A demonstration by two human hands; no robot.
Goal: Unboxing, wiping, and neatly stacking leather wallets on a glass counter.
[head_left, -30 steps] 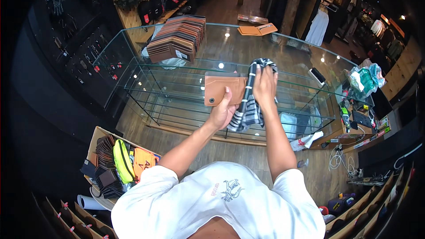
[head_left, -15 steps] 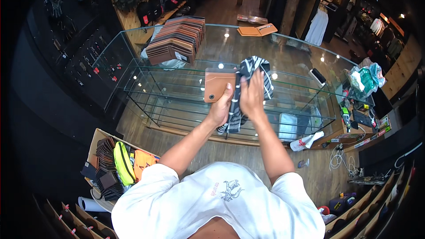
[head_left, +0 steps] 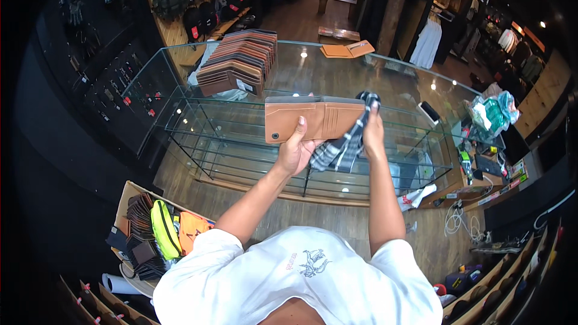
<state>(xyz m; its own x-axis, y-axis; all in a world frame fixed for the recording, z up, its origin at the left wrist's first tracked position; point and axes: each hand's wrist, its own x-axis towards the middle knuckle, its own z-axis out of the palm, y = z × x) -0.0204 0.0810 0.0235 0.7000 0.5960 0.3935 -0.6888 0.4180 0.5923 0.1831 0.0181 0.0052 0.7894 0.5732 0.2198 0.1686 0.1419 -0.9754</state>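
A tan wallet (head_left: 295, 121) is spread wide over the glass counter, its card slots and a dark snap showing. My left hand (head_left: 295, 149) grips its lower edge, thumb across the front. My right hand (head_left: 374, 126) is closed on a black-and-white checked cloth (head_left: 343, 151), held against the wallet's right edge. Part of the cloth hangs below the wallet. A row of brown, black and tan wallets (head_left: 241, 60) stands on the counter to the left. Another tan wallet (head_left: 347, 50) lies unfolded at the far edge.
The glass display counter (head_left: 289, 189) spans the space ahead of me. On its right are a phone (head_left: 428, 112) and plastic bags (head_left: 495, 113). A cardboard box (head_left: 128, 195) at lower left holds dark wallets and a neon yellow pouch (head_left: 164, 229). Cables (head_left: 460, 221) lie at right.
My right hand has moved right and off the wallet's inside face with the cloth, uncovering the card slots. The wallet has shifted slightly left in my left hand.
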